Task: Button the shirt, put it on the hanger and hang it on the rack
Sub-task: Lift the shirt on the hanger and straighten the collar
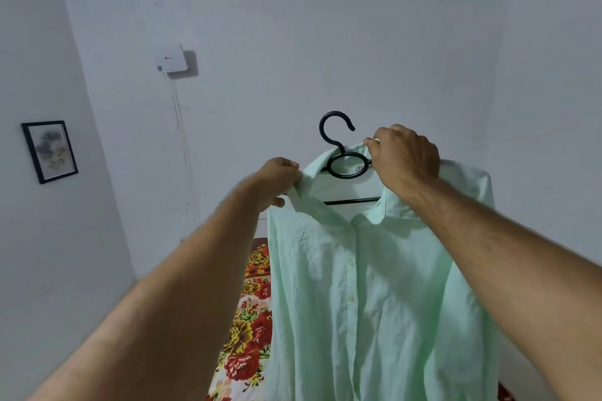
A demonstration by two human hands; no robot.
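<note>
"Two hands up at the collar — which step is this?"

"Seating the shirt [374, 286] on the hanger [347, 176], I judge. The shirt hangs from the hanger, held up in the air. Its front looks buttoned below the hanger as far as I can see, and only the neck lies open. The left hand [278, 182] pinches the collar [312, 172] just left of the hanger. The right hand [404, 156] is curled over the collar just right of it, gripping the cloth there."

"And next?"

"Squaring the shoulders over the hanger's arms. Then one hand should take the hanger itself, so the hook [337, 113] is free to catch a rail. No rack shows anywhere around the hanger — it has to be found first."

"Any basket, bin or drawer?"

"None that I can see. Below the hanger, behind the shirt, lies a flowered bedspread [250, 319]. On the walls left of the hanger are a white wall unit [171, 58] and a framed picture [49, 151]."
</note>
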